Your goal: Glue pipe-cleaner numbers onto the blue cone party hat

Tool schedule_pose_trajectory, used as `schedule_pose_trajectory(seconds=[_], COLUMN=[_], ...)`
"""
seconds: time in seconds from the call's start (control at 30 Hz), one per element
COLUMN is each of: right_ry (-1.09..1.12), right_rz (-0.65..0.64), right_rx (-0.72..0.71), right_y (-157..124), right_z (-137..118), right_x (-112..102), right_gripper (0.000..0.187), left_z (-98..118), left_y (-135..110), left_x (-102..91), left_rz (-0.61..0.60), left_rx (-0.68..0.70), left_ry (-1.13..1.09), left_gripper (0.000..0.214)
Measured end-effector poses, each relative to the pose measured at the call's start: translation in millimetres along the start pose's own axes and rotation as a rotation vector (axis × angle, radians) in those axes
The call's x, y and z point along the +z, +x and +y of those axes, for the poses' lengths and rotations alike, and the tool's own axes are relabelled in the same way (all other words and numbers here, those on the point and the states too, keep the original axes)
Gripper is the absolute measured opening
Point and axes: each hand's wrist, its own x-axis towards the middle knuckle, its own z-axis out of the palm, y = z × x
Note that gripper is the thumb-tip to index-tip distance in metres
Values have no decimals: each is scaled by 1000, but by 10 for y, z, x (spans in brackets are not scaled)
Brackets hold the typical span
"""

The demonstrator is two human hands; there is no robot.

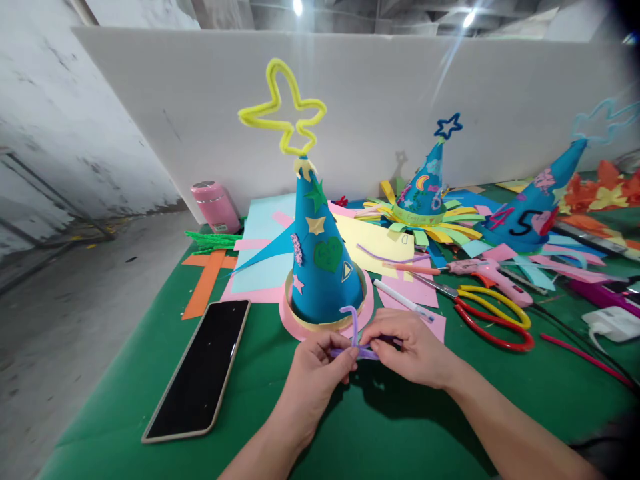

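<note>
A purple pipe cleaner [355, 325], bent into a small shape with one end sticking up, is pinched between both hands above the green table. My left hand [320, 367] closes thumb and fingers on its left part. On its right part, my right hand [407, 347] pinches with thumb and forefinger. Just behind them stands a blue paper cone hat [325, 267] with a pink brim, paper stars, a green heart and a yellow pipe-cleaner star [300, 110] on top. The fingers hide part of the purple shape.
At left lie a phone [200, 373], orange strips [205, 283] and a pink bottle [215, 207]. To the right are scissors [493, 323], a pink glue gun [493, 273], a white pen [400, 297] and a white charger [613, 325]. Two more cone hats [425, 183] stand behind.
</note>
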Motion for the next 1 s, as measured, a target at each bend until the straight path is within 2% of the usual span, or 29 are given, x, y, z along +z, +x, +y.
schedule_pose_trajectory(seconds=[0.1, 0.17, 0.3, 0.37, 0.43, 0.53, 0.57, 0.73, 1.0], right_ry=[-24, -58, -142, -104, -14, 209, 297, 585, 647], right_rz=[-4, 45, 366, 467, 398, 173, 133, 83, 12], right_rx=[-12, -30, -49, -19, 62, 218, 258, 356, 353], right_y=[9, 10, -36, -68, -80, -51, -36, -4, -21], right_z=[8, 8, -14, -30, -48, -72, -76, -35, 34], right_x=[-4, -11, -15, 11, 64, 168, 199, 245, 192], right_gripper=[23, 21, 27, 18, 5, 14, 16, 24, 29], left_z=[2, 4, 21, 37, 54, 66, 66, 56, 86], left_y=[4, 9, 4, -11, -28, -42, -43, -56, -85], left_x=[-14, -15, -6, 2, 9, 14, 13, 9, 9], left_rz=[-32, -1, 131, 180, 211, 211, 201, 129, 18], left_rx=[1, 19, 62, 79, 91, 91, 88, 81, 82], left_ry=[42, 49, 20, -7, -27, -31, -27, -21, -45], left_gripper=[20, 21, 21, 21, 20, 20, 21, 20, 22])
